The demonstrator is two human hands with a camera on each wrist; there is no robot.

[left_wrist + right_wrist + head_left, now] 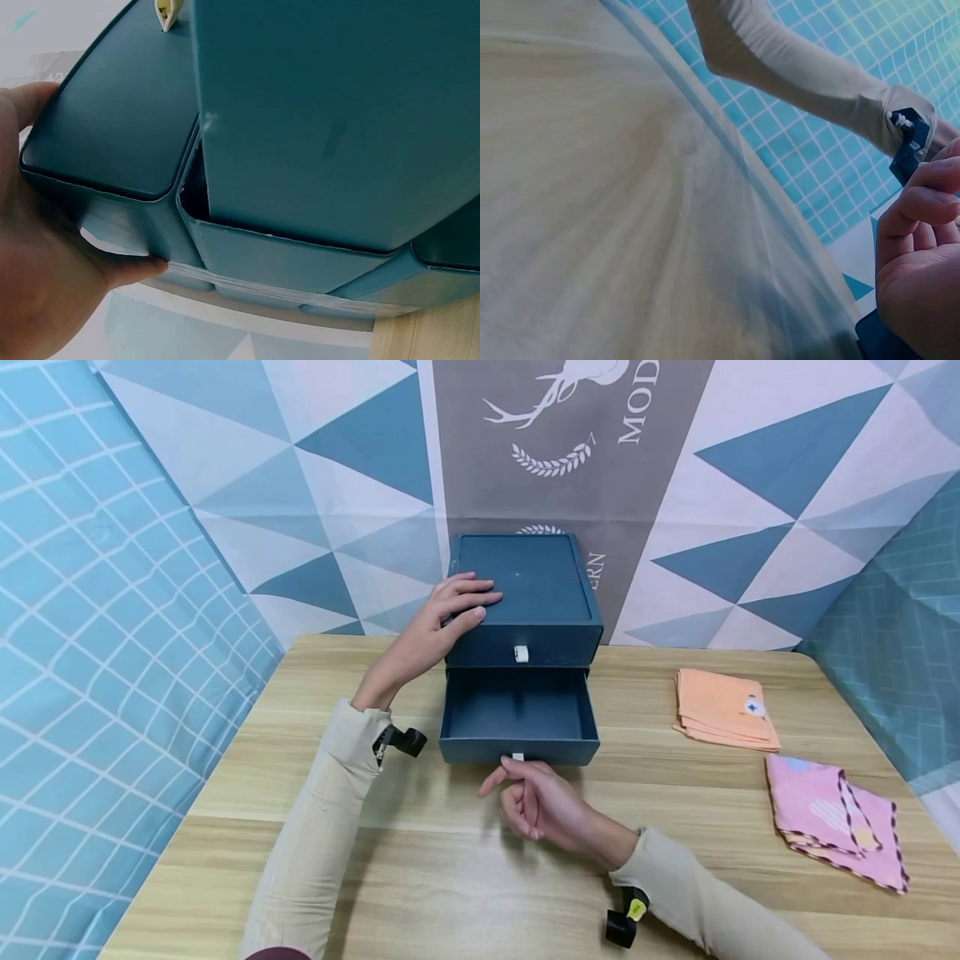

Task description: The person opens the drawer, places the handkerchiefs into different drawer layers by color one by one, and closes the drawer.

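A dark blue two-drawer box (525, 581) stands at the back of the table, its lower drawer (517, 752) pulled out and bare inside. My left hand (442, 614) rests on the box's top left corner, fingers stretched over the lid. In the left wrist view, the thumb of that left hand (45, 262) lies along the box's side. Under the lower drawer's front, my right hand (551, 802) pinches its white pull tab (517, 757) with thumb and index finger; the other fingers curl in. The tab is partly hidden. The right wrist view shows the curled right hand (922, 240).
The upper drawer (555, 646) is closed, with its own white tab (522, 653). At the right lie a folded orange towel (716, 706) and a folded pink cloth (825, 814) with a dark-and-white edge. Patterned cloth (360, 460) hangs behind the wooden table (420, 877).
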